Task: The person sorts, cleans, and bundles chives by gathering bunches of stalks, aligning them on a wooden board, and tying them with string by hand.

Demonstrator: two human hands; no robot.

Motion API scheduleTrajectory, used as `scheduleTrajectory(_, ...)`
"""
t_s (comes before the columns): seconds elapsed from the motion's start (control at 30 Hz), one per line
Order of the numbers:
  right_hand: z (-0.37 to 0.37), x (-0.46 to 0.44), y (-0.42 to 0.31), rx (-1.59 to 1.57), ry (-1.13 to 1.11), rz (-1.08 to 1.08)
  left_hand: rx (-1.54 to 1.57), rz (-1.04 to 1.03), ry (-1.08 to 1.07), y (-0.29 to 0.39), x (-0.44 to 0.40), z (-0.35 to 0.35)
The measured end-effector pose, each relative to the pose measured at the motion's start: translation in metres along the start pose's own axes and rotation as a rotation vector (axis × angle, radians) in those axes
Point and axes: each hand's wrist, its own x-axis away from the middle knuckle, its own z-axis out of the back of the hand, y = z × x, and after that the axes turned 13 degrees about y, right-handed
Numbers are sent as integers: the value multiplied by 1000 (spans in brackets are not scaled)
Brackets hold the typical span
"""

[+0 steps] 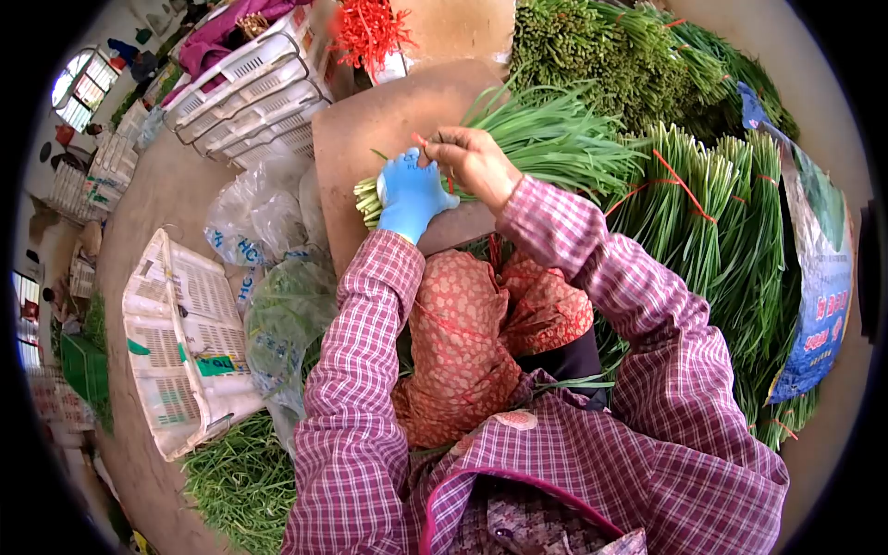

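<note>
My left hand [413, 192], in a blue glove, is wrapped round the pale stem end of a bunch of long green stalks [555, 143] that lies on a brown board [361, 139]. Just right of it, my bare right hand [470, 162] has its fingers pinched together, with a bit of red tie [419, 141] at the fingertips. The leafy end of the bunch spreads to the right, behind my right wrist. A piece of red also shows on the bunch between my hands.
Red ties [368, 32] lie beyond the board. Tied green bundles [708, 203] and a stacked heap [610, 55] stand right. On the left are stacked white crates [254, 88], a tilted white crate [199, 342], plastic bags [287, 314] and loose greens [240, 476].
</note>
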Motion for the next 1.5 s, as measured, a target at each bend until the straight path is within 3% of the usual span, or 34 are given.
scheduleTrajectory(0.03, 3, 12, 6, 115, 14, 46, 122, 9, 52, -3, 0, -10)
scheduleTrajectory(0.07, 0, 27, 12, 124, 31, 125, 301, -164, 353, -25, -3, -51)
scheduleTrajectory(0.1, -2, 43, 15, 135, 51, 209, 307, -159, 337, -22, -3, -54)
scheduleTrajectory(0.17, -6, 72, 33, 140, 110, 227, -83, -89, 198, -11, -8, -35)
scheduleTrajectory(0.33, -10, 87, 40, 75, 130, 91, -125, -71, 101, 3, 1, -11)
scheduleTrajectory(0.5, -15, 60, 38, -225, 194, 149, -43, -293, 445, -25, -6, -48)
scheduleTrajectory(0.57, -7, 66, 26, -154, 182, 101, -70, -189, 282, -22, -10, -43)
scheduleTrajectory(0.67, -10, 87, 53, -86, 217, 224, -36, -173, 197, -12, 0, -27)
scheduleTrajectory(0.83, -18, 100, 91, 184, 271, 454, -21, -175, 169, 3, -1, -11)
scheduleTrajectory(0.9, -7, 97, 86, 344, 145, 437, -51, -201, 210, -1, -1, -15)
scheduleTrajectory(0.97, 3, 94, 78, 386, 90, 467, -107, -126, 110, 17, 7, 4)
scheduleTrajectory(1.0, 13, 92, 69, 315, 130, 588, -103, -146, 110, 7, 6, -4)
scheduleTrajectory(1.07, 44, 89, 29, 481, 168, 609, -190, -320, 316, -21, -10, -24)
scheduleTrajectory(1.13, 69, 78, 4, 690, 363, 733, -318, -478, 372, 2, -6, 2)
scheduleTrajectory(1.23, 94, 59, -15, 888, 404, 681, -504, -761, 515, 54, 1, 51)
scheduleTrajectory(1.27, 104, 57, -18, 953, 333, 590, -496, -780, 443, 85, 12, 77)
scheduleTrajectory(1.33, 124, 70, -32, 1012, 187, 337, -477, -898, 500, 118, 19, 97)
scheduleTrajectory(1.5, 192, 155, -53, 949, 372, 338, -174, -1160, 613, 196, 41, 103)
